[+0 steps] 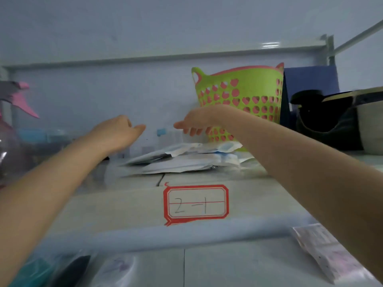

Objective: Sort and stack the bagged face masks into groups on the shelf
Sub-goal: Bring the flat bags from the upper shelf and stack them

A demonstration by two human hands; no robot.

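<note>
A loose pile of bagged face masks (186, 160) in clear and white wrappers lies on the grey shelf (248, 183), just behind its front edge. My left hand (118, 131) hovers above and left of the pile, fingers loosely curled, thumb pointing right, holding nothing. My right hand (196, 121) hangs above the pile with fingers drooping downward and nothing in it. Neither hand touches the bags. More bagged items lie on the shelf below, one at the right (327, 251) and blurred ones at the lower left (68, 268).
A green basket (238, 94) with pink heart holes stands right behind the pile. A pink spray bottle (18, 100) is at the far left, a dark pot and metal bowl (352, 121) at the right. A red-framed label (195, 204) reading 2-1 marks the shelf front.
</note>
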